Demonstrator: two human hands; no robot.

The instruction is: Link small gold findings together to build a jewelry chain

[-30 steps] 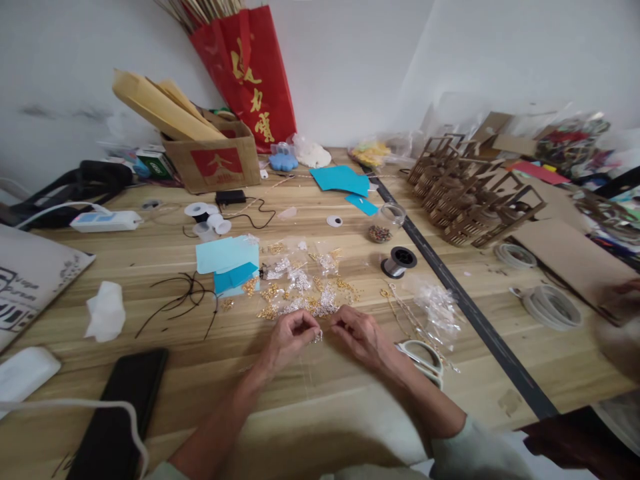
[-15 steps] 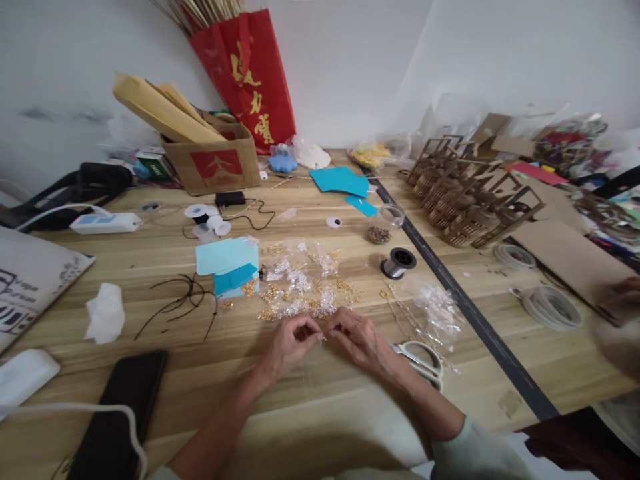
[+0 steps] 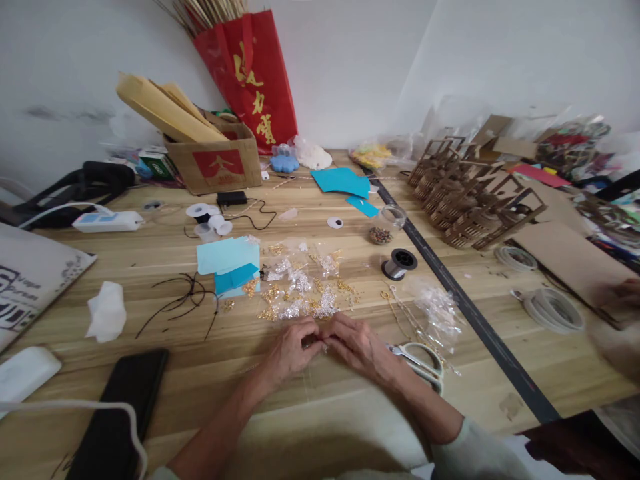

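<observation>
My left hand (image 3: 295, 345) and my right hand (image 3: 356, 343) meet over the near middle of the table, fingertips touching. Both are closed in a pinch. A tiny silvery piece (image 3: 325, 347) shows at the fingertips; its exact kind is too small to tell. What looks like a fine pale thread (image 3: 307, 379) runs below my left hand. Just beyond the fingers lie heaps of small silver beads (image 3: 326, 303) and gold beads (image 3: 270, 312), some on clear plastic bags. White-handled scissors (image 3: 425, 363) lie beside my right forearm.
A wire spool (image 3: 399, 264), gold chains (image 3: 400, 313) and crumpled clear bags (image 3: 440, 310) are to the right. Blue cards (image 3: 227, 257), black cords (image 3: 190, 297) and a phone (image 3: 120, 407) lie left. Brown lantern-like frames (image 3: 465, 200) stand back right. Another person's hand (image 3: 627, 297) shows at the right edge.
My hands have come together, closing the small gap between the fingertips. My right hand has shifted slightly left. The objects on the table stay as they were.
</observation>
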